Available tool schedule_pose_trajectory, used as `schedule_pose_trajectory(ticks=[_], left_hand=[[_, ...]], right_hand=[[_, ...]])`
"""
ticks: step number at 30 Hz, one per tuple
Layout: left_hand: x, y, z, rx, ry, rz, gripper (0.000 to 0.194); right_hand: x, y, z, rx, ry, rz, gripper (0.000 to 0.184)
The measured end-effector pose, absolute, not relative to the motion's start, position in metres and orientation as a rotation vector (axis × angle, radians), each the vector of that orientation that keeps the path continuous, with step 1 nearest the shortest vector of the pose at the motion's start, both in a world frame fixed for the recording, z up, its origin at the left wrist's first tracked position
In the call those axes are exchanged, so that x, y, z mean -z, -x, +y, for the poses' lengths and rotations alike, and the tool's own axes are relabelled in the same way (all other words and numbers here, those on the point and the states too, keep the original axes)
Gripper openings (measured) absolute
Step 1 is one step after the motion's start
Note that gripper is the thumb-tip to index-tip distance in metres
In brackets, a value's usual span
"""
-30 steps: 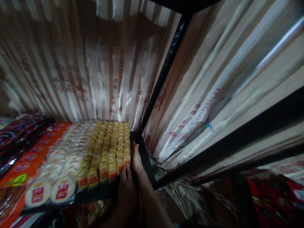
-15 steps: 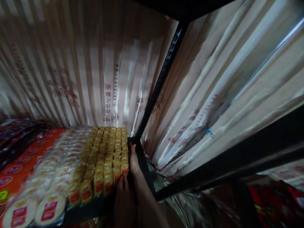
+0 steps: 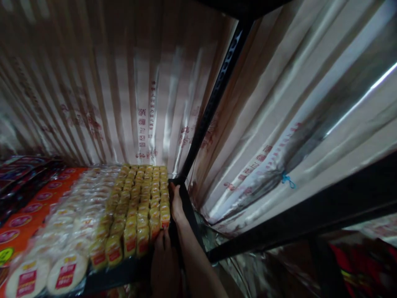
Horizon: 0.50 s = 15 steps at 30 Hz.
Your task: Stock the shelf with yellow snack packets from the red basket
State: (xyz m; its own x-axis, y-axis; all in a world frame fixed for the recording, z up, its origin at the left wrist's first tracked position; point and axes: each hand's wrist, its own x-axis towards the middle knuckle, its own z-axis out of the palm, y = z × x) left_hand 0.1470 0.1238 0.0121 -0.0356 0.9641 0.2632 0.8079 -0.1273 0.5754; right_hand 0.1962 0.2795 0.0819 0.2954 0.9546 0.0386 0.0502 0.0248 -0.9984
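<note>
Rows of small yellow-wrapped packaged cakes (image 3: 141, 207) stand on a dark shelf (image 3: 124, 273) at lower centre. My right hand (image 3: 177, 205) reaches along the right side of the outermost row, fingers stretched toward the back; part of it is hidden in shadow. At the near end of that same row, my left hand (image 3: 163, 252) has its extended fingertips against the front packet. Neither hand is wrapped round a packet. To the left of the yellow rows are clear-wrapped round white cakes (image 3: 66, 271) with red labels.
Orange packs (image 3: 39, 203) and dark packs (image 3: 18, 182) lie farther left. A black metal post (image 3: 214, 99) rises at the back corner, and a black beam (image 3: 297, 203) crosses at right. Pleated printed sheeting (image 3: 118, 82) covers the back and right side, with a blue tie (image 3: 288, 180).
The view has shifted slightly, so the post and blue tie appear farther right. Both hands keep nearly the same places against the outermost yellow row.
</note>
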Motion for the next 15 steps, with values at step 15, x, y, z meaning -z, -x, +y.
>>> schedule_pose_trajectory(ticks=[15], left_hand=[[-0.033,-0.147,0.126,-0.763,-1.933,2.012,0.046]], right_hand=[[-0.079,-0.195,0.307,-1.314,1.036,-0.804,0.064]])
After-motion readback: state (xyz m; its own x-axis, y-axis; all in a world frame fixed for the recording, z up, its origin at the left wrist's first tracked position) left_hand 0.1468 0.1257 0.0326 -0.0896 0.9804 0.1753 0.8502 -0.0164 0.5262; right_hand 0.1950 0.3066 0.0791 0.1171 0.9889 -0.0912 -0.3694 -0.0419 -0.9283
